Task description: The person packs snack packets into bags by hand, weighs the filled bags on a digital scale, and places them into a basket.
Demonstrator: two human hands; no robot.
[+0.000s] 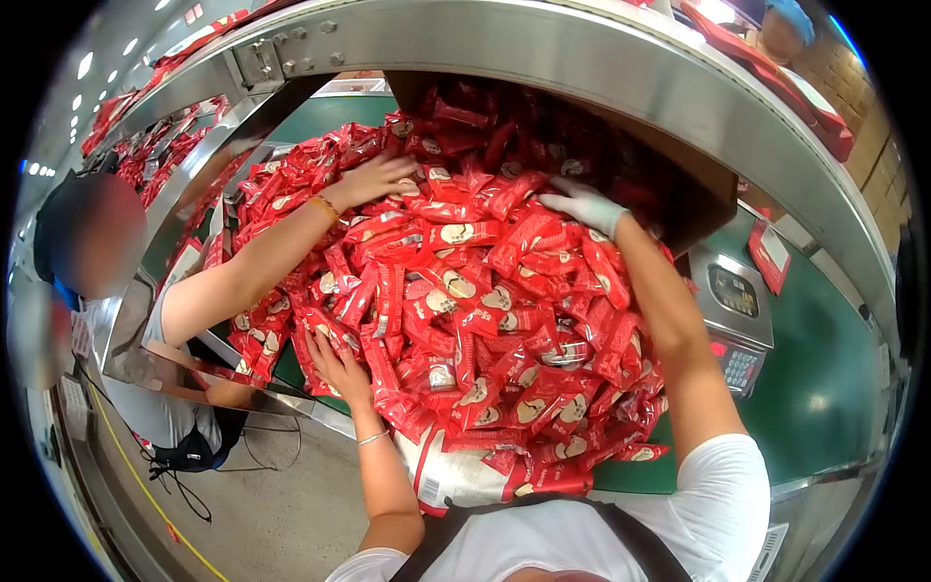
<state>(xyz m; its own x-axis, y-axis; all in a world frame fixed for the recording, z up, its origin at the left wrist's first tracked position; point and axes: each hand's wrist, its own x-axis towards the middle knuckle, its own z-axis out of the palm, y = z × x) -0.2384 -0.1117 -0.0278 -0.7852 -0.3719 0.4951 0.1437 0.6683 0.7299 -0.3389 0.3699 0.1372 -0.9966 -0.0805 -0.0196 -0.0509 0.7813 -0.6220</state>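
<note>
A large heap of small red packets (461, 281) spreads over the green surface. My left hand (339, 369) is bare, with a band round the wrist, and lies on packets at the heap's near left edge, fingers spread. At the back right my right hand (587, 206), in a whitish glove, rests on the packets near the box opening with its fingers stretched out. Neither hand is closed on a packet. A cardboard box (706, 184) lies open behind the heap, with more packets inside. A red and white bag (441, 470) sits under the heap's front edge.
A co-worker's bare hand (373, 182) reaches onto the heap from the left. A scale (732, 306) stands at the right on the green surface (824, 388). A metal frame (582, 44) arches across the back. Another person (781, 34) is at the upper right.
</note>
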